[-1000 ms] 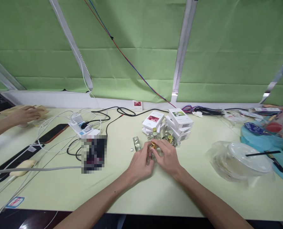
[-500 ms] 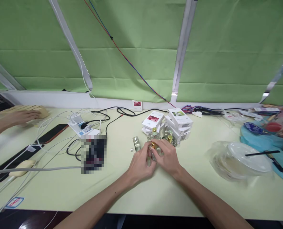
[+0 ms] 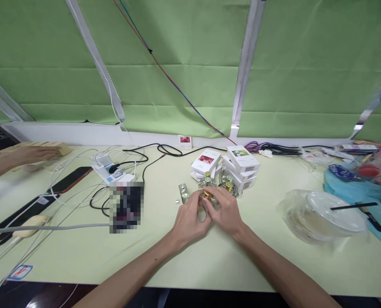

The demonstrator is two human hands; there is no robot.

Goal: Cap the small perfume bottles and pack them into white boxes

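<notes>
Co-worker's hand (image 3: pixel 36 155) shifted; left hand (image 3: pixel 189 219), right hand (image 3: pixel 226 212) clamped on gold-capped bottle (image 3: pixel 207 194), top up, long axis upright.

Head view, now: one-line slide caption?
Left hand and right hand meet at a gold-topped bottle, white boxes stacked beyond.

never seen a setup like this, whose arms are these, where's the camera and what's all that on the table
There's no machine here: these are a person's own bare hands, seen from a camera on their head, looking forward and down. The right hand has its fingertips at a gold-topped bottle; the left hand curls beside it, its exact grip hidden. On the table, white boxes are stacked behind, and a clear glass bottle sits to the left. Further left are tangled cables; to the right, a bagged white-lidded container. The hand at far left is someone else's.
</notes>
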